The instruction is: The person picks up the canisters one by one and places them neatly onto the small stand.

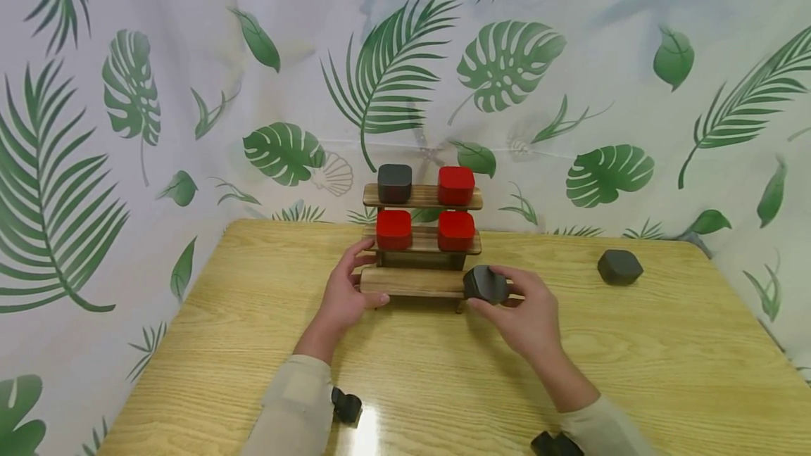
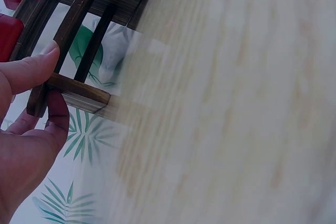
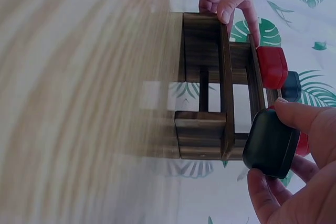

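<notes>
- Dark box (image 1: 486,283) is sitting in the right hand (image 1: 529,319), fingers curling round it, at the right end of the wooden stepped rack's (image 1: 412,281) lowest shelf.
- Left hand (image 1: 345,294) is gripping the rack's left end, thumb and fingers pinching its frame.
- Three red boxes (image 1: 393,229) and one dark box (image 1: 395,183) are sitting on the upper shelves.
- Another dark box (image 1: 619,267) is lying well apart on the bench (image 1: 665,371).

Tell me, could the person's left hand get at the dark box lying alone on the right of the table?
Probably not easily. The left hand grips the wooden shelf's left end, and the right hand, holding another dark box, lies between it and the lone dark box far right.
</notes>
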The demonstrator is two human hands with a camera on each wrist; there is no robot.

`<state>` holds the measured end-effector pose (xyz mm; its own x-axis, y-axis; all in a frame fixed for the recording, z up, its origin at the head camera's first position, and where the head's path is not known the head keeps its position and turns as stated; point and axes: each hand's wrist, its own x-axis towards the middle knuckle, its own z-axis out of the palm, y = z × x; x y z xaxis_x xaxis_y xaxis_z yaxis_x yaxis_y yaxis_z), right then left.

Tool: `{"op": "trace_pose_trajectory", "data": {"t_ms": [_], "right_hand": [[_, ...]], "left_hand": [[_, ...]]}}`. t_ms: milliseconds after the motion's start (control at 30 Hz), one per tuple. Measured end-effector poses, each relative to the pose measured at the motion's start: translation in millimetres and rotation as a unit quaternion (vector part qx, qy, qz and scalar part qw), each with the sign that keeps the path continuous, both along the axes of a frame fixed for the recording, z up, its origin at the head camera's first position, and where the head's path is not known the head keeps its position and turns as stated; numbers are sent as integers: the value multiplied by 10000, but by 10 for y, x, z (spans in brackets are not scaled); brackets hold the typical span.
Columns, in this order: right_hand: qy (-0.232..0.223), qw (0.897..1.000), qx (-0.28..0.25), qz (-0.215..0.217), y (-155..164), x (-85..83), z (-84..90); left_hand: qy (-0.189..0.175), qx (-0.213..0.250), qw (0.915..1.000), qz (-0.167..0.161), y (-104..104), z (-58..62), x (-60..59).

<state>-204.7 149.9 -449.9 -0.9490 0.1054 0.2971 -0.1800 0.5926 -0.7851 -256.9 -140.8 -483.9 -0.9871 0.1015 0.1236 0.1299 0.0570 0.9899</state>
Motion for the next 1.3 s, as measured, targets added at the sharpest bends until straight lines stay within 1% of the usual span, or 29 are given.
{"op": "trace_pose_trajectory", "data": {"t_ms": [300,533,867,1100,1300], "right_hand": [[112,9997,-142,181,-132,-13,29],[41,9993,-327,203,-253,-47,-16],[95,9990,-343,261,-436,-49,-27],[319,9985,-311,317,-496,-62,-41],[340,9983,-264,393,-551,-91,-58]], "left_hand": [[34,-83,9999,90,6,19,-6],[41,-91,9999,61,0,30,-4],[19,33,10000,-32,-10,19,6],[-36,-18,10000,17,-14,13,4],[-22,2,10000,15,-8,8,6]]}}
